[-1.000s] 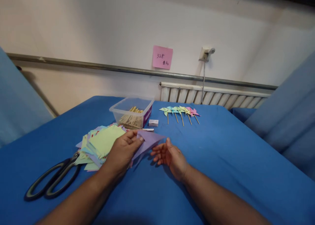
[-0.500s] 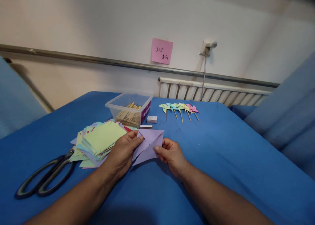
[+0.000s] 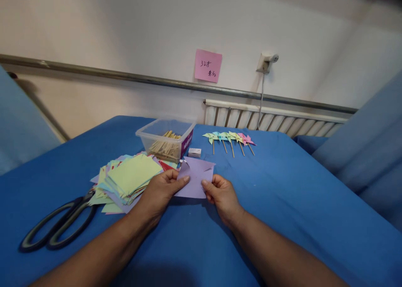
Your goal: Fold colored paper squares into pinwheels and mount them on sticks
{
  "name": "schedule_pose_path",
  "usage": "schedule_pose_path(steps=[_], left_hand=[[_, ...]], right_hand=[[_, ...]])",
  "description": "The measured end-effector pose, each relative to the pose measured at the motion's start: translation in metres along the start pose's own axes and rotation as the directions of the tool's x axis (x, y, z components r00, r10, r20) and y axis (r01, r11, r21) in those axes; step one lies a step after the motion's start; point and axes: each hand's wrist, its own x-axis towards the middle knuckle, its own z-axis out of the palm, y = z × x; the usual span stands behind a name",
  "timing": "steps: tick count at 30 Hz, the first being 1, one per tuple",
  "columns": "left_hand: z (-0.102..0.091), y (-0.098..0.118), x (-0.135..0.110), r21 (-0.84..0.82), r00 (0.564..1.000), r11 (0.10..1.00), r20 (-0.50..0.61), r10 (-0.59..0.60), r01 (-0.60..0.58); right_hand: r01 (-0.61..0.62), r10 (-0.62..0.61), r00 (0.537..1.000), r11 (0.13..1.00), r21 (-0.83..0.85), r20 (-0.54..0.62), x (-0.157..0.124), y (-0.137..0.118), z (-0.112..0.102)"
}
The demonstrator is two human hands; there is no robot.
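A square of purple paper point(image 3: 195, 176) is held up above the blue cloth, with cuts running in from its upper corners. My left hand point(image 3: 163, 190) pinches its left edge between thumb and fingers. On the opposite edge, my right hand point(image 3: 221, 195) grips it the same way. Left of my left hand lies a loose stack of coloured paper squares point(image 3: 130, 176), pale yellow on top. Large dark-handled scissors point(image 3: 67, 220) lie beside the stack, their blades partly under it.
A clear plastic box point(image 3: 150, 132) of thin wooden sticks point(image 3: 165, 147) stands behind the stack. Next to it is a small white box point(image 3: 194, 152). Several paper pinwheels point(image 3: 230, 137) on sticks lie in a row farther back. A radiator point(image 3: 266, 115) runs along the wall.
The purple paper has been turned and raised slightly, so its lower edge is now nearly level and its cuts point to the upper corners. Both hands still hold it.
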Motion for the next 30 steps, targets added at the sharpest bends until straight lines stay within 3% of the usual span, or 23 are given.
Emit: schedule_pose_path(steps=[15,20,24,30], left_hand=[[-0.002,-0.003,0.003,0.119,0.999,0.992,-0.042,0.032,-0.027],[0.0,0.0,0.0,0.027,0.999,0.999,0.045,-0.018,0.017],[0.002,0.004,-0.003,-0.093,0.989,0.993,0.136,-0.061,0.074],[0.001,0.005,-0.003,-0.138,0.989,0.987,0.135,-0.063,0.082]], right_hand=[[-0.019,0.019,1.0,1.0,0.005,-0.001,0.001,0.002,-0.001],[-0.009,0.009,1.0,1.0,-0.006,0.005,0.002,0.002,-0.004],[0.052,-0.045,0.997,0.993,-0.106,0.066,0.006,0.002,-0.009],[0.146,-0.125,0.988,0.955,-0.257,0.095,0.008,0.0,-0.013]])
